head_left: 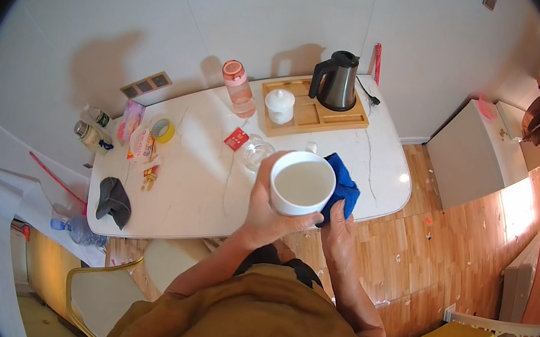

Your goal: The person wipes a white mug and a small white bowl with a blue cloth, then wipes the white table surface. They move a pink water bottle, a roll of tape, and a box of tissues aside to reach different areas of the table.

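Observation:
A white cup [303,184] is held up above the front edge of the table, gripped by my left hand [264,218] with the thumb along its near side. Its handle points away from me, and I cannot tell whether the pale inside holds liquid. Bunched in my right hand [339,227] is a blue cloth [343,190], pressed against or close to the cup's right side. Just beyond my left fingers, a clear glass dish [256,153] rests on the table beside a small red packet [236,139].
A wooden tray [275,127] bears a lidded white jar [279,106] and a steel electric kettle [340,83]. Left of it stands a pink water bottle [240,91]. Yellow tape [163,130], a tissue pack [131,121] and a grey cap [114,201] occupy the marble-patterned table's [185,198] left side.

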The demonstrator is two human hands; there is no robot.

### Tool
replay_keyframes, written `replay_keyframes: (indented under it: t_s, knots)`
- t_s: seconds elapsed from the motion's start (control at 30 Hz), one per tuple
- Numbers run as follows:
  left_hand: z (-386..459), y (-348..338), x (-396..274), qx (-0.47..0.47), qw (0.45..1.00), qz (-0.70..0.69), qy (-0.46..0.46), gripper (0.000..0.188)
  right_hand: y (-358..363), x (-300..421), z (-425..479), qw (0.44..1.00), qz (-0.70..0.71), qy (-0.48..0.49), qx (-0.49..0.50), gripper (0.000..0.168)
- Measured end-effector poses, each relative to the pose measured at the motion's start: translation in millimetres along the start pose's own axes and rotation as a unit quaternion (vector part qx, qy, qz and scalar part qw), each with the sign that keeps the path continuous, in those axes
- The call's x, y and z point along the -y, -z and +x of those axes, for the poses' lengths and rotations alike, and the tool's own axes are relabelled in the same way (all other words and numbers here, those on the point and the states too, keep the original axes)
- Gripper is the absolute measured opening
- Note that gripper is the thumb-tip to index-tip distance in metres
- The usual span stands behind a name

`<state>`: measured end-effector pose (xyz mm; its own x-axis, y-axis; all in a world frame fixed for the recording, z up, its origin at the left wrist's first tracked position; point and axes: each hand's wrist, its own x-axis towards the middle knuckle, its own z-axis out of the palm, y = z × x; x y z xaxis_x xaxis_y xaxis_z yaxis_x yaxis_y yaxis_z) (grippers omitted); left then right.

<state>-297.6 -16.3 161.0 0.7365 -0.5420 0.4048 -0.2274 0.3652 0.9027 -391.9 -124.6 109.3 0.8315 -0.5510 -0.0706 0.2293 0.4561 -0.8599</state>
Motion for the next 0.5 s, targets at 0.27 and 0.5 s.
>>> replay_keyframes:
  t_s: [0.27, 0.5]
  knots:
    - [8, 30, -8, -0.017, 0.949, 0.298, -0.098, 0.088, 1, 38, 36, 0.914, -0.351, 0.201, 0.031, 0.051]
    - [7, 48, 3, 0.021, 0.954, 0.291, -0.065, 0.092, 1, 57, 49, 0.888, -0.375, 0.257, -0.068, 0.037]
